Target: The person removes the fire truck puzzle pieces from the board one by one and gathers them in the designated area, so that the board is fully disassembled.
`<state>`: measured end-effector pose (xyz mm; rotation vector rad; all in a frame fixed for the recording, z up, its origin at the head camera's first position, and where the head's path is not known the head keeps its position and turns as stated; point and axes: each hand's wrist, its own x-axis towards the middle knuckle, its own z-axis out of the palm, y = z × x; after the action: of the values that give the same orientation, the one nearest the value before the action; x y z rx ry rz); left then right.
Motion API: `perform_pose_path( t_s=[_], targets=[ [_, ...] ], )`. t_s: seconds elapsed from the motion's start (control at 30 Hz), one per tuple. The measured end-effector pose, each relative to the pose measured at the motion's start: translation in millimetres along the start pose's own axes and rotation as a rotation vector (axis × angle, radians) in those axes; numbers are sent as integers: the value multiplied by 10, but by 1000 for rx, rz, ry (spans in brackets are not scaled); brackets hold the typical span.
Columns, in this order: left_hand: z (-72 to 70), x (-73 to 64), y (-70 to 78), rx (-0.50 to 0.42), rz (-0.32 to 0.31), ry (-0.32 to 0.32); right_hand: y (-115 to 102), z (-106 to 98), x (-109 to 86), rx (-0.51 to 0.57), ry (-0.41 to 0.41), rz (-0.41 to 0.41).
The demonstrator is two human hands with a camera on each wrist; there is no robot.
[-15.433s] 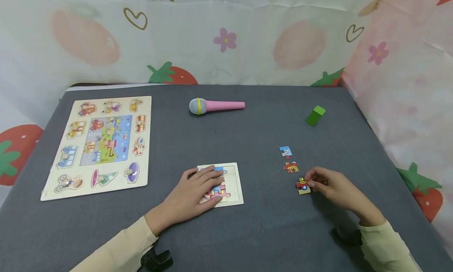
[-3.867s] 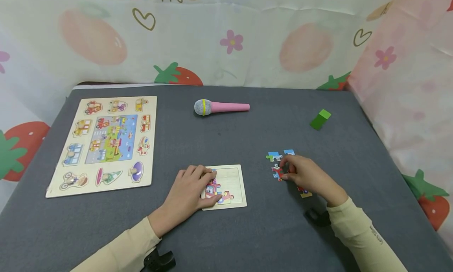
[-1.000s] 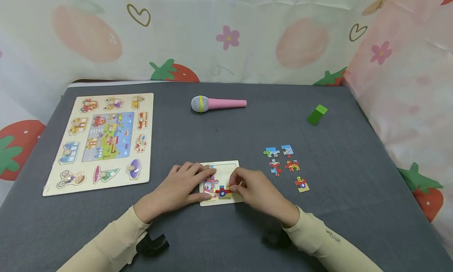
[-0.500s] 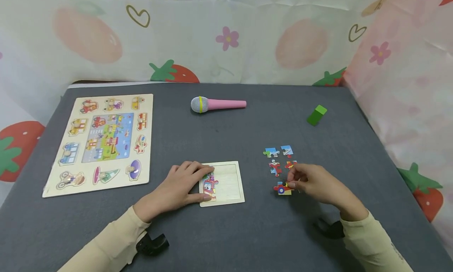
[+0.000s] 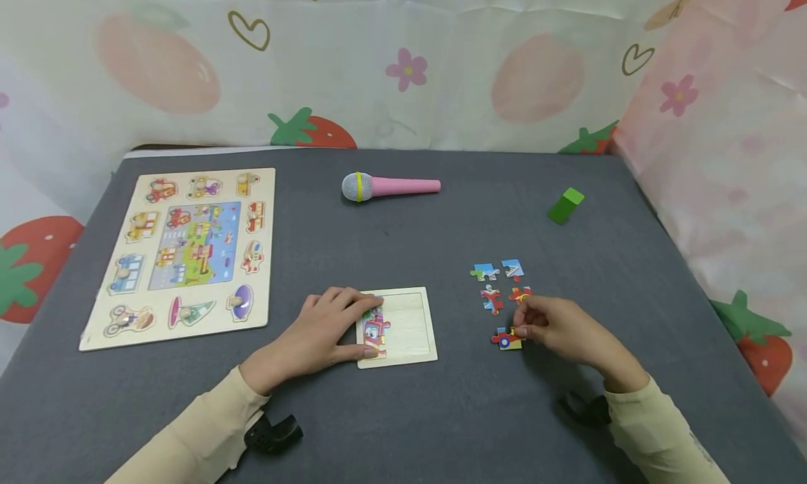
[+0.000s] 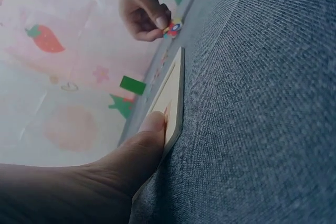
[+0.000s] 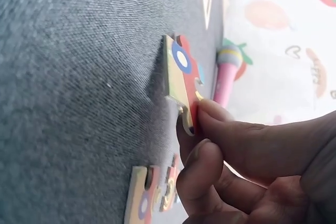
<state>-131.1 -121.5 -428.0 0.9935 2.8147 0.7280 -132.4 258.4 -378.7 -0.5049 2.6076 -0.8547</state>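
My left hand [image 5: 321, 330] rests on the left part of a small wooden puzzle tray [image 5: 410, 323], its thumb [image 6: 152, 123] pressing the near rim. Several joined pieces with a pink face [image 5: 375, 331] lie in the tray beside that hand, partly covered. Right of the tray, my right hand [image 5: 570, 330] pinches a red and yellow jigsaw piece [image 5: 506, 340] with a blue wheel between thumb and fingers. In the right wrist view this piece [image 7: 181, 74] is tilted. Loose jigsaw pieces [image 5: 484, 272] lie just beyond the right hand; another wheel piece [image 7: 142, 198] shows below it.
A large wooden peg puzzle board [image 5: 261, 309] with vehicle pieces lies at the left. A pink toy microphone [image 5: 403, 186] lies at the back middle, and a green block [image 5: 565, 205] stands back right. Dark grey cloth [image 5: 403, 414] covers the table.
A second ago the right hand was at the tray with the wheel piece; it has carried it out to the right, near the loose pieces. The left hand stays on the tray.
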Motion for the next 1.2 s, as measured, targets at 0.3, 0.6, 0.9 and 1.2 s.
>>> perform_pose_path(
  t_s=[0.3, 0.6, 0.9, 1.2],
  targets=[
    [31, 25, -68, -63, -10, -8, -36, 56, 52, -30, 42, -1],
    [67, 16, -154, -78, 28, 14, -55, 123, 13, -161, 45, -78],
    [80, 7, -162, -85, 41, 7, -78, 48, 0, -188, 67, -46],
    [90, 21, -177, -62, 65, 24, -282, -306, -14, -175, 383, -43]
  ],
)
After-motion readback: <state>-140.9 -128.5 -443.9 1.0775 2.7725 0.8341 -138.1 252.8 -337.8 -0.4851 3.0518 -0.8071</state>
